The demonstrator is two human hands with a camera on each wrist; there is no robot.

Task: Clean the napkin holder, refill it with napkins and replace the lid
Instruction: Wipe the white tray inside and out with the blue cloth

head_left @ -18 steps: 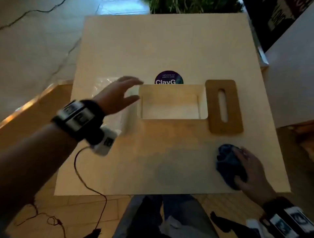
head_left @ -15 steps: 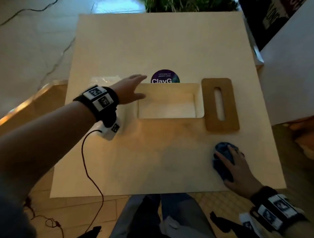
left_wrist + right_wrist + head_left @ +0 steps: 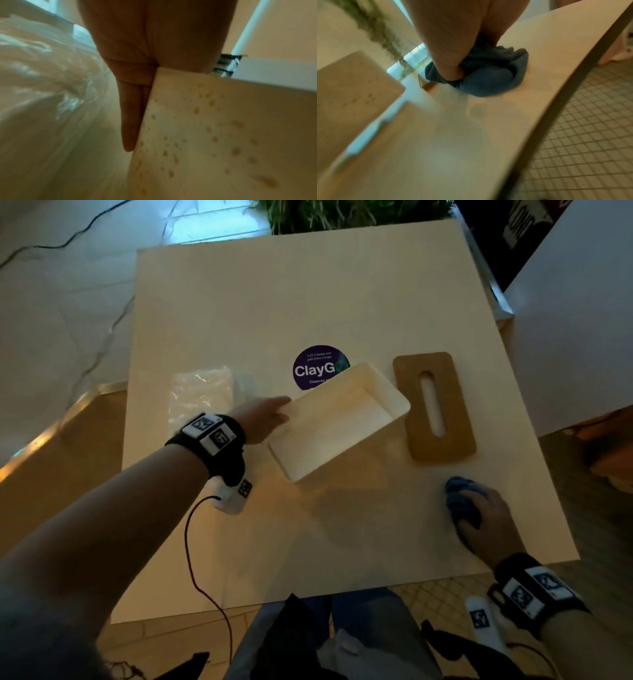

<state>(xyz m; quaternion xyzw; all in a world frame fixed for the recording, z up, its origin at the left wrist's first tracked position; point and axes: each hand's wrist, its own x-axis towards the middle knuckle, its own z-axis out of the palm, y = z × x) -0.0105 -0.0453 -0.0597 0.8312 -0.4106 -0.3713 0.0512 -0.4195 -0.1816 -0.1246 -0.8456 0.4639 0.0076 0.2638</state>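
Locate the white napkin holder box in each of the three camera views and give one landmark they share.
Head: the napkin holder sits mid-table, skewed, its left end gripped by the left hand.
Left wrist: its spotted wall fills the lower right, beside the fingers.
Right wrist: a blurred, speckled box at left, probably the holder; the blue cloth is at centre.
Shared landmark: the pale table.

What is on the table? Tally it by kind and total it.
Napkin holder, white, open: 1
Lid, brown, slotted: 1
Napkin pack, in clear wrap: 1
Cloth, blue: 1
Round sticker: 1
Total: 5
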